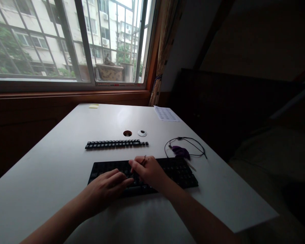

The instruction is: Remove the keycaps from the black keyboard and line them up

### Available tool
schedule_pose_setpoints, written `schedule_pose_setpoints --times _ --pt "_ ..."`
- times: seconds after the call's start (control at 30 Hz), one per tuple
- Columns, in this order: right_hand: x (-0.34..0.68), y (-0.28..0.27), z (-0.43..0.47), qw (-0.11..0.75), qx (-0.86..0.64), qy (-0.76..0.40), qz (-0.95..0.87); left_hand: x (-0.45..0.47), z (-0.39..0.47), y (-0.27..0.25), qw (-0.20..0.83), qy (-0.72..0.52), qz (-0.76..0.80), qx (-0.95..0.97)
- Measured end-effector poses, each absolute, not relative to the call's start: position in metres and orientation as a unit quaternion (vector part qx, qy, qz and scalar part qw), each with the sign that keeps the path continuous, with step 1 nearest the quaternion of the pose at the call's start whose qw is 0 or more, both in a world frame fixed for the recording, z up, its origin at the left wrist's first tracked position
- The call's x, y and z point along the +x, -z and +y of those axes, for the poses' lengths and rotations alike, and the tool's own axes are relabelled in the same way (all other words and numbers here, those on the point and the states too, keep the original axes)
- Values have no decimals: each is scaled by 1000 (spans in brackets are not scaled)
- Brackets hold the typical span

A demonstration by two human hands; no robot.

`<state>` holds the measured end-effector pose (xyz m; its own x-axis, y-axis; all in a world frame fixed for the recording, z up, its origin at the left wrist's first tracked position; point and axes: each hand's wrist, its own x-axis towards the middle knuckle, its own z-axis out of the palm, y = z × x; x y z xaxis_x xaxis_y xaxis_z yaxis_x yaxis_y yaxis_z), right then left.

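A black keyboard (178, 173) is placed on the white desk (53, 162), in the lower middle of the frame, and it is partly covered by 2 hands. The left hand (105, 186) is laid over the left and middle part of the keyboard. Its fingers are bent and kept near each other, but the tips are partly hidden, so it cannot be told whether something is held by them. The right hand (147, 171) is held above the middle of the keyboard, just beside the left one. Its fingers are curled together around a thin dark piece (145, 158); what this piece is cannot be told.

Above the keyboard in the frame, loose black keys (113, 145) are arranged in 2 long rows. Behind them, a round hole (127, 133) is seen in the desk, and a round white cover (142, 135) is laid near it. At the right of the keys, a purple cloth (181, 152) and a looped black cable (200, 145) are placed close together. At the far edge, a yellow note (94, 106) is seen on the left and a printed paper (167, 114) on the right. The upper left is filled by a barred window (66, 44).
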<state>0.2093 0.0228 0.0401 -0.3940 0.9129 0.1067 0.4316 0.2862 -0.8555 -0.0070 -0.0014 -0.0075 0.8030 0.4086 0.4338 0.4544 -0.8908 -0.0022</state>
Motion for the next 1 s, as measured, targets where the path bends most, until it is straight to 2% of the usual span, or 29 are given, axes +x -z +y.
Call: schedule_pose_setpoints --times 0.3,0.63,1.0 --pt "209 -34 20 298 -454 -420 -727 -9 -2 9 39 273 -194 -941" --pt "204 -37 13 272 -463 -415 -735 -12 -3 13 19 227 -171 -959" --pt "212 -30 11 304 -457 -515 -658 -5 0 19 -184 330 -188 -906"
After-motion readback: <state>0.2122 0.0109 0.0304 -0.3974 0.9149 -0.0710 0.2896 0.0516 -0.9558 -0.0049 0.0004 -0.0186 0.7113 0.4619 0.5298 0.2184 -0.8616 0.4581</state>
